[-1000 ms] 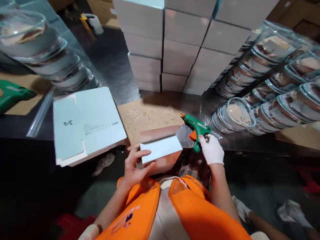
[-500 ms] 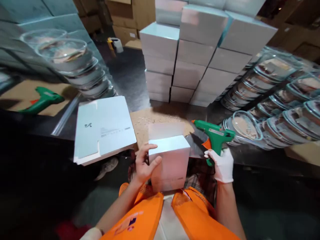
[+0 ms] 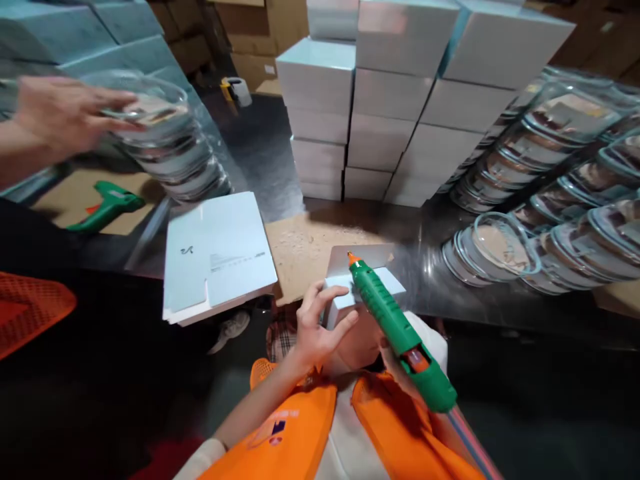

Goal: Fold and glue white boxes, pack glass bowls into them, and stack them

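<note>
A small white box [image 3: 354, 343] stands in front of my body with its flap [image 3: 377, 254] raised at the far side. My left hand [image 3: 317, 327] holds the box at its left, thumb on the near face and fingers at the top edge. In my right hand [image 3: 431, 335], which wears a white glove, is a green hot glue gun [image 3: 383, 307]. Its orange nozzle [image 3: 353, 258] points away from me, over the flap. The gun covers part of the box and most of my right hand.
A co-worker's hand [image 3: 60, 120] reaches over a stack of clear round tubs [image 3: 175, 157]. Flat white cartons [image 3: 220, 257] and another glue gun [image 3: 107, 205] lie to the left. White boxes [image 3: 383, 100] are piled ahead, and more tubs [image 3: 500, 243] stand at right.
My right hand has swung the glue gun left, from beside the box to above it. My left hand still holds the box. A co-worker's hand has come in at the left stack.
</note>
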`<state>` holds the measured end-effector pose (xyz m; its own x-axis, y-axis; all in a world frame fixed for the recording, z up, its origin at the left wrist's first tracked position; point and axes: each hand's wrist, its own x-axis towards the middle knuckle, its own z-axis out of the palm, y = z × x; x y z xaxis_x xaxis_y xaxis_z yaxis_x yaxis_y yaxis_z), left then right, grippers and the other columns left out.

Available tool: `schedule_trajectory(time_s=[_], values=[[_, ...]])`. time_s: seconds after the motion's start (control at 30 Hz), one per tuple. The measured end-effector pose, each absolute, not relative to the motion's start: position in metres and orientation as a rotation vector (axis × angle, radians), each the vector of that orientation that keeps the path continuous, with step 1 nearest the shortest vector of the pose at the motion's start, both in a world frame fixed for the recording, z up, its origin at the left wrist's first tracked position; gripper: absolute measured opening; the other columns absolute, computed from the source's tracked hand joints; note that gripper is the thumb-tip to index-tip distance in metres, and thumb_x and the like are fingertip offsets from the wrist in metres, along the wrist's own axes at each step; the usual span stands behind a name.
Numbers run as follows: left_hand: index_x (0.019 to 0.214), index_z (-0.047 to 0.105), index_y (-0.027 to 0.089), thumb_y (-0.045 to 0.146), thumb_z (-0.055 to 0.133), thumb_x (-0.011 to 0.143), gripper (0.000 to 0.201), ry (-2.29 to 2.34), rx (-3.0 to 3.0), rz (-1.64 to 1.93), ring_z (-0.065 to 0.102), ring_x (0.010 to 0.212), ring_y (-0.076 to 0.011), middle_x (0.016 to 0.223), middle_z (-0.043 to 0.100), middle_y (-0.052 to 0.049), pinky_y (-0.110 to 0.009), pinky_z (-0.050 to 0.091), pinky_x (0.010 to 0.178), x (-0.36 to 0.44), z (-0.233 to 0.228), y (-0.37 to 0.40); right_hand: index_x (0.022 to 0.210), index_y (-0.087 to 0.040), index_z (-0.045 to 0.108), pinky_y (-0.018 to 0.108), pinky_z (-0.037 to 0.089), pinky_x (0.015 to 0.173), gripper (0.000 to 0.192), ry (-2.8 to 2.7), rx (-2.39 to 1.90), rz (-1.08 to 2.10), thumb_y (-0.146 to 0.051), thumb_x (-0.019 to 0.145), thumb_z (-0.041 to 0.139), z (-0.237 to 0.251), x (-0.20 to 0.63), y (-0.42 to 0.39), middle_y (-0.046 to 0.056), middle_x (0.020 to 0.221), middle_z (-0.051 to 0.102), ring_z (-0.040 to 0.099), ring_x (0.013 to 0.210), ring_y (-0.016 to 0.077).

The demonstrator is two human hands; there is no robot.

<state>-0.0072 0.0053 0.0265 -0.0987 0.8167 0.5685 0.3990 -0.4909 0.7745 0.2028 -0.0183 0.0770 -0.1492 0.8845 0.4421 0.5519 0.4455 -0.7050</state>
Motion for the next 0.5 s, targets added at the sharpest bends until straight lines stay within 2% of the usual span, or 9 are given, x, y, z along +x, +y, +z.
schedule_trajectory(time_s=[0.1, 0.2, 0.33, 0.5], values=[[0.121, 0.07, 0.025, 0.037, 0.077, 0.095, 0.029, 1.293, 1.853, 1.624, 0.069, 0.111, -0.0235, 0.116, 0.07, -0.007, -0.033, 0.057, 0.092, -0.006, 0.025, 0.004, 0.081, -0.021, 0.067, 0.024, 0.055, 0.055, 0.009, -1.966, -1.14, 0.27, -0.027, 0.088, 0.066, 0.083, 0.193, -0.011, 0.0, 0.069, 0.069, 0.068, 0.056, 0.0161], [0.12, 0.07, 0.025, 0.037, 0.078, 0.095, 0.029, 1.293, 1.856, 1.623, 0.07, 0.11, -0.0226, 0.118, 0.069, -0.008, -0.032, 0.058, 0.091, -0.006, 0.024, 0.002, 0.077, -0.022, 0.063, 0.024, 0.052, 0.052, 0.013, -1.973, -1.17, 0.237, -0.027, 0.088, 0.064, 0.084, 0.188, -0.006, -0.001, 0.065, 0.066, 0.065, 0.053, 0.0154], [0.119, 0.071, 0.025, 0.037, 0.079, 0.093, 0.029, 1.341, 1.838, 1.624, 0.069, 0.109, -0.0232, 0.113, 0.071, -0.007, -0.032, 0.057, 0.09, -0.008, 0.024, 0.0, 0.07, -0.024, 0.056, 0.026, 0.048, 0.049, 0.022, -1.87, -1.312, 0.389, -0.029, 0.088, 0.066, 0.073, 0.193, -0.006, -0.002, 0.057, 0.06, 0.057, 0.046, 0.0144], [0.117, 0.072, 0.026, 0.037, 0.08, 0.093, 0.028, 1.385, 1.802, 1.618, 0.068, 0.11, -0.0232, 0.111, 0.072, -0.006, -0.033, 0.056, 0.092, -0.016, 0.018, -0.002, 0.081, -0.026, 0.065, 0.034, 0.057, 0.06, 0.019, -1.692, -1.453, 0.623, -0.042, 0.088, 0.073, 0.045, 0.224, -0.01, 0.002, 0.069, 0.069, 0.065, 0.058, 0.0207]])
